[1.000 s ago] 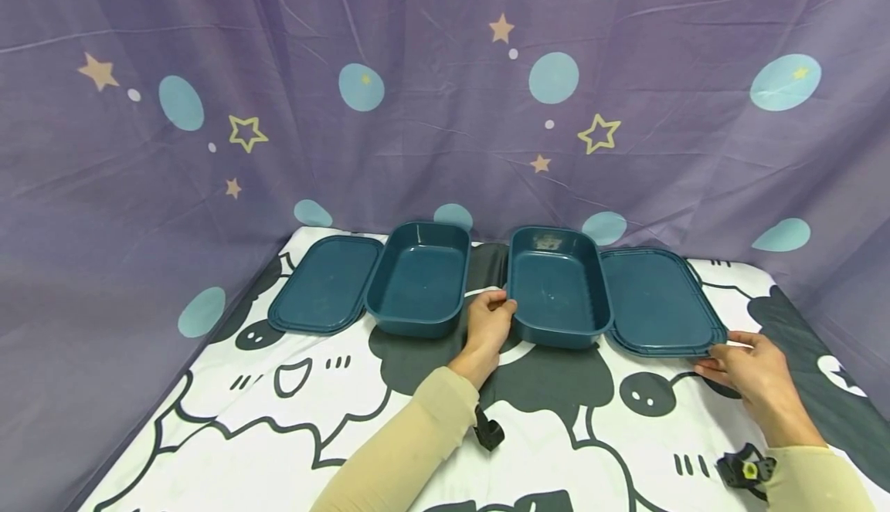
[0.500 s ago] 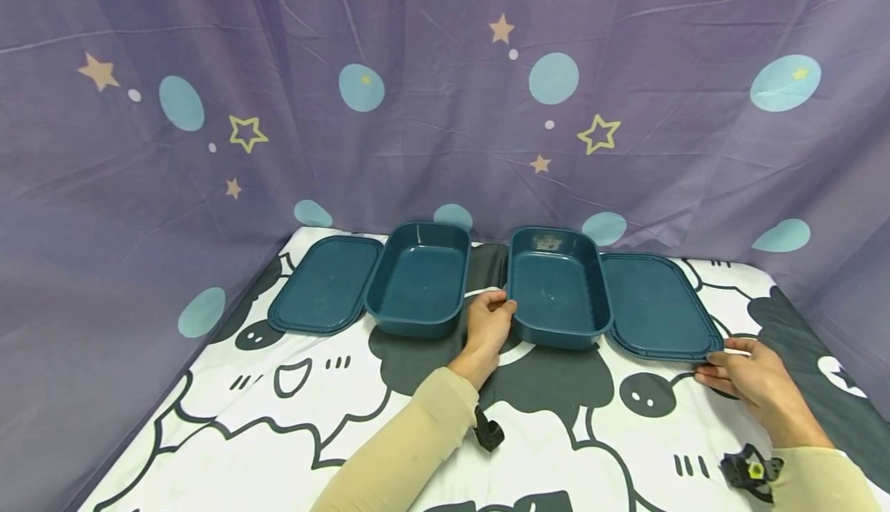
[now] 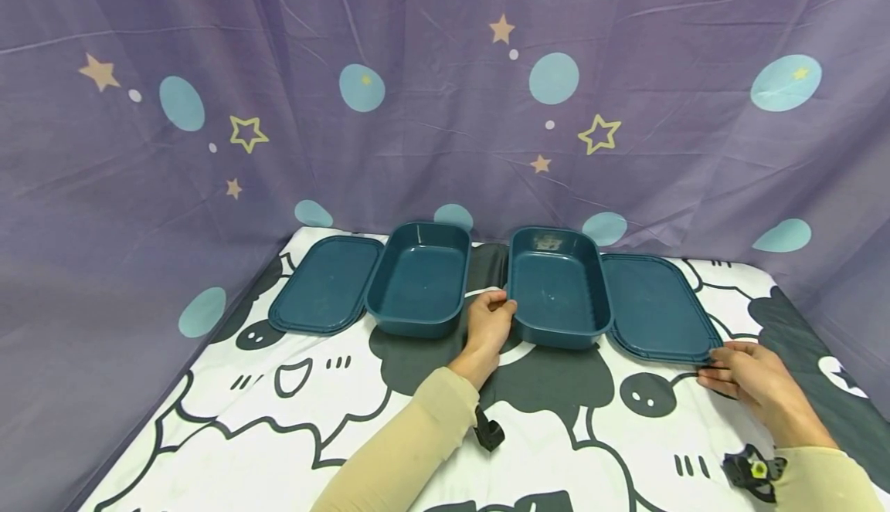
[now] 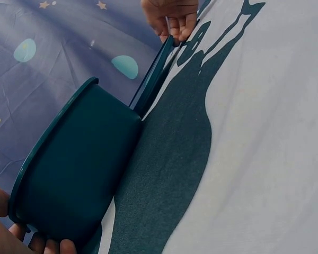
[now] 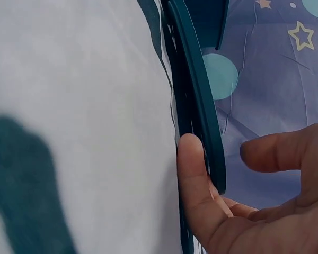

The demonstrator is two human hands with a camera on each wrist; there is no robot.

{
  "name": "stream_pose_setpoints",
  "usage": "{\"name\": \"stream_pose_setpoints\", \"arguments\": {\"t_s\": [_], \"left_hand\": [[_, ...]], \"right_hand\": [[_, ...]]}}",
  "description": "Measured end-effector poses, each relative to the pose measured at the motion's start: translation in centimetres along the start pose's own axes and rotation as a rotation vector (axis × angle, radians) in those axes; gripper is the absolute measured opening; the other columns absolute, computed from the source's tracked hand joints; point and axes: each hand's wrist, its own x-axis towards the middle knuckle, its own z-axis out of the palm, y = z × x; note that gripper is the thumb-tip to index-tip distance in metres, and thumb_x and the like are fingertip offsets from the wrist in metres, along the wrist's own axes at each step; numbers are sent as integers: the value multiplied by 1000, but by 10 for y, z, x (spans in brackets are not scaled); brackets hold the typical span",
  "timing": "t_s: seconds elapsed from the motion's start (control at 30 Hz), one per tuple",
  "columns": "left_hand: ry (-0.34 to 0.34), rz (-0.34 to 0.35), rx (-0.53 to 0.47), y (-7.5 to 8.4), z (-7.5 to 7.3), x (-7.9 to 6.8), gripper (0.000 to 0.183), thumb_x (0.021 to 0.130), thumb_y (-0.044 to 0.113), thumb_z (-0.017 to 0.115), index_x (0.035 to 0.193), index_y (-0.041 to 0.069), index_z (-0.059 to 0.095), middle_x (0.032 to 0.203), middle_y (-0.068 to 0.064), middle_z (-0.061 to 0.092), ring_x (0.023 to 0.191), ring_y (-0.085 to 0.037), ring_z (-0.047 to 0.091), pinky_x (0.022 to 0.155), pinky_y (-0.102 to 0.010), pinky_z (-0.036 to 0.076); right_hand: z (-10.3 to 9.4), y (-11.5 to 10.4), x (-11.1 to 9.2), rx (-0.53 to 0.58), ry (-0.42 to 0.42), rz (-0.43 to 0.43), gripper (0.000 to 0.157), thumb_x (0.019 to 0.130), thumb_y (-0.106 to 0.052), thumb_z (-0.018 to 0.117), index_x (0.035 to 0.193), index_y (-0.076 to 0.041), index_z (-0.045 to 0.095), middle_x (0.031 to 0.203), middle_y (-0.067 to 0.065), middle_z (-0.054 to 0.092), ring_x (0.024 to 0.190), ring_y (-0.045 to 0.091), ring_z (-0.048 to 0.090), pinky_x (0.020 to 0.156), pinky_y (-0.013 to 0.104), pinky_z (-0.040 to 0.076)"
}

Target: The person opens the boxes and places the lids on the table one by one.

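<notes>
My left hand (image 3: 487, 337) holds the left side of a deep teal plastic food container (image 3: 560, 288). In the left wrist view, its thumb is at the container's rim and its fingertips (image 4: 68, 246) lie against the lower wall. At the near right corner of a flat teal lid (image 3: 657, 307) is my right hand (image 3: 749, 371). The right wrist view shows a finger under the lid's edge (image 5: 209, 121), while the thumb stands apart from it. The lid lies right beside the container, its left edge partly hidden by the container's wall.
A second teal container (image 3: 419, 276) stands to the left, with another lid (image 3: 327, 284) flat beside it. The table is covered by a white and dark grey cartoon cloth (image 3: 278, 450). A purple curtain (image 3: 431, 164) hangs behind the table's far edge.
The right-hand lid has slid slightly toward me and left, its near right corner lower now. My right hand moved a little nearer with it. The left hand and both containers stay put.
</notes>
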Motion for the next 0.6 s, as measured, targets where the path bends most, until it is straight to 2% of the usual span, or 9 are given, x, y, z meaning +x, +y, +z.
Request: {"name": "stream_pose_setpoints", "arguments": {"t_s": [0.17, 0.27, 0.37, 0.5, 0.6], "left_hand": [[-1, -8, -6, 0, 0, 1, 27, 84, 3, 64, 109, -7, 62, 91, -6, 60, 82, -16, 56, 73, -27, 47], [1, -1, -2, 0, 0, 0, 26, 84, 3, 64, 109, -7, 62, 91, -7, 60, 83, -16, 56, 74, -28, 47], [3, 9, 4, 0, 0, 0, 26, 84, 2, 64, 108, -7, 62, 92, -8, 60, 84, -17, 56, 74, -29, 48], [7, 3, 5, 0, 0, 0, 26, 84, 3, 64, 108, -6, 62, 91, -7, 60, 83, -16, 57, 74, -28, 48], [7, -3, 6, 0, 0, 1, 26, 84, 3, 64, 109, -6, 62, 91, -7, 60, 83, -16, 56, 74, -28, 47]], "right_hand": [[-2, -2, -2, 22, -10, 33, 46, 98, -13, 43, 126, 17, 24, 81, 8, 55, 70, 18, 66, 73, 36, 56], [-2, -3, -4, 21, -15, 41, 43, 98, -16, 45, 123, 15, 29, 80, 8, 54, 70, 19, 67, 73, 38, 56], [-1, -4, -4, -2, -5, 51, 47, 98, -18, 45, 126, 15, 27, 82, 8, 51, 71, 20, 67, 74, 39, 56], [0, -5, -5, -50, 20, 67, 60, 99, -23, 44, 135, 17, 17, 89, 12, 46, 72, 20, 67, 75, 40, 56], [0, -5, -6, -80, 22, 65, 63, 99, -25, 43, 136, 18, 15, 92, 14, 44, 72, 20, 67, 75, 40, 56]]}}
